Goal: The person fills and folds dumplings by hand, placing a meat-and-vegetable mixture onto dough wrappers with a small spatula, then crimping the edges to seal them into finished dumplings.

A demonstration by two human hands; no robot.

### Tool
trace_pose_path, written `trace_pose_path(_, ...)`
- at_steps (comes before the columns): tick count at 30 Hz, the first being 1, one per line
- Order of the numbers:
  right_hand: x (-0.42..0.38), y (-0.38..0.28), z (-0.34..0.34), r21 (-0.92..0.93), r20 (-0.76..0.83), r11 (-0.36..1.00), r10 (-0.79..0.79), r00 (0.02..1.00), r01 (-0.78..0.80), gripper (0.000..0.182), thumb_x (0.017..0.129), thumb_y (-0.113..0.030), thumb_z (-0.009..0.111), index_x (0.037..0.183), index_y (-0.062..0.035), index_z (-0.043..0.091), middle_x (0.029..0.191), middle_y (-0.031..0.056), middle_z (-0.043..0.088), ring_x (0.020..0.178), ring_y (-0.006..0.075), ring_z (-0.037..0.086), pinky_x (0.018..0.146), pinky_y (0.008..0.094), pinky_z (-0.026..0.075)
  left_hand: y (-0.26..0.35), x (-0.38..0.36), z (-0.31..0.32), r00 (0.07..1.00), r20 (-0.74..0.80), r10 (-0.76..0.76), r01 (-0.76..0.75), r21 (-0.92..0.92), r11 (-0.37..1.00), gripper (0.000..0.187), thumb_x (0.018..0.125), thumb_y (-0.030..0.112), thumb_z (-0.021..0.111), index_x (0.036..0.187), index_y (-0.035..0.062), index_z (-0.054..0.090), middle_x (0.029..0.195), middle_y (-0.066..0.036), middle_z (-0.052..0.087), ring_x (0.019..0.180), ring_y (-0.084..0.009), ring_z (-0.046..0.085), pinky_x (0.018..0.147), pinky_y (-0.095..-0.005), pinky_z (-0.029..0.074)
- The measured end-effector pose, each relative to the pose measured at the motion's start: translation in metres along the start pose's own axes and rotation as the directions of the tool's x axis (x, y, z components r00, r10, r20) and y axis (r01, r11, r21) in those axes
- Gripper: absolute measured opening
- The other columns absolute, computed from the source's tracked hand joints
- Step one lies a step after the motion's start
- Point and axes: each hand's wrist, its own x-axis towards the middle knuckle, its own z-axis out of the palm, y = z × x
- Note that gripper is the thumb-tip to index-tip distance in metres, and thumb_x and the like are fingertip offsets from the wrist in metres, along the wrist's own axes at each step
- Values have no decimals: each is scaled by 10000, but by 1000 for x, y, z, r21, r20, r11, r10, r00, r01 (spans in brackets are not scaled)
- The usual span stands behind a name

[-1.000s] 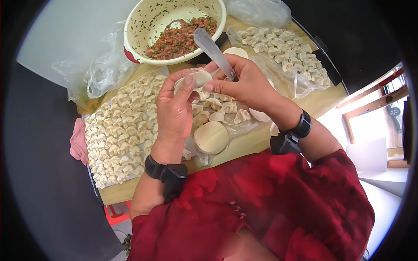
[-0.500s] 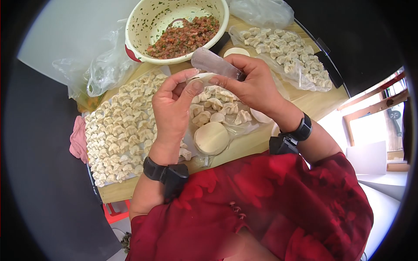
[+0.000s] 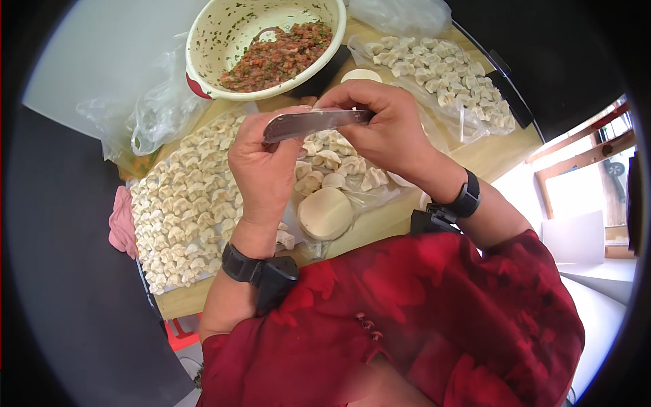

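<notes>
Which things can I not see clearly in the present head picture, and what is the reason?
All in the head view:
Anything pinched between the left hand and right hand: hidden by the hands and spatula.
Spatula's grip end: covered by the right hand.
Filling bowl, far rim: cut off by the top edge.
Plastic bag: also cut off there.

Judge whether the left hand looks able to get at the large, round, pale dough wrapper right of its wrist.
Likely yes: the wrapper lies uncovered near the left hand; the flat grey metal blade hides that hand's fingertips, so any grip is unclear.
</notes>
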Motion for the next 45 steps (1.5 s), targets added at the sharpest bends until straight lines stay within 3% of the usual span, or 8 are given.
trace_pose_path(4, 0, -4, 2, -13, 11, 1000, 23, 1000, -23, 189, 746, 79, 591, 897, -20, 646, 751, 3, 606, 671, 47, 510, 582, 213, 409, -1, 4, 9, 1000, 5, -30, 30, -47, 998, 124, 856, 3, 654, 979, -5, 672, 859, -37, 636, 678, -73, 589, 573, -212, 496)
trace_pose_path(6, -1, 2, 9, 70, -97, 998, 14, 995, -7, 136, 732, 44, 590, 842, -32, 611, 695, 63, 605, 598, 134, 550, 544, 272, 444, -4, 5, 17, 991, -53, -121, 109, -188, 976, 110, 872, 8, 636, 979, -14, 635, 813, -44, 641, 660, -78, 588, 588, -221, 499)
trace_pose_path(10, -2, 8, 16, 126, -161, 991, 58, 985, -38, 143, 730, 50, 583, 846, -31, 604, 681, 65, 589, 599, 121, 536, 544, 267, 439, -12, 6, 26, 993, -26, -114, 101, -288, 952, 95, 875, 14, 637, 967, -3, 620, 782, -39, 639, 661, -81, 585, 600, -223, 497)
trace_pose_path(16, 1, 10, -1, 93, 0, 984, 151, 989, -150, 154, 779, -12, 610, 930, -30, 584, 748, 124, 631, 668, 222, 616, 598, 324, 473, -31, 17, 22, 992, 14, -128, 126, -326, 937, 90, 887, 31, 636, 975, 13, 626, 855, -44, 655, 703, -78, 583, 615, -223, 487)
trace_pose_path(24, 1, 32, -53, -252, 118, 964, 111, 987, -79, 242, 760, -137, 720, 991, -109, 652, 698, 61, 636, 647, 139, 604, 598, 280, 465, -13, 23, 41, 906, 384, -181, 256, -155, 954, 237, 904, 7, 589, 1140, -12, 604, 971, -54, 657, 870, -92, 613, 752, -232, 511)
trace_pose_path(27, 14, 51, -90, -336, 53, 879, 377, 925, -339, 240, 773, -148, 710, 1011, -118, 690, 708, 60, 660, 656, 103, 607, 618, 278, 472, -6, 24, 52, 911, 385, -148, 170, -23, 985, 336, 880, 26, 624, 1213, 13, 584, 1064, -63, 638, 909, -92, 598, 759, -224, 508)
trace_pose_path(35, 18, 134, -120, -620, -94, 710, 355, 930, -334, 237, 811, -208, 656, 1011, -82, 681, 923, 156, 673, 869, 346, 628, 773, 416, 488, -16, 2, 60, 692, 670, -268, 134, 246, 960, 267, 835, 7, 654, 1100, 33, 663, 1004, -38, 661, 891, -97, 602, 832, -258, 494)
trace_pose_path(45, 13, 142, -109, -647, -124, 666, 387, 914, -370, 200, 780, -104, 612, 969, -73, 670, 907, 163, 665, 859, 356, 630, 758, 425, 493, -22, -1, 65, 632, 753, -184, -123, 332, 935, 290, 760, 33, 724, 1046, 32, 678, 1005, -74, 665, 901, -165, 628, 811, -286, 500)
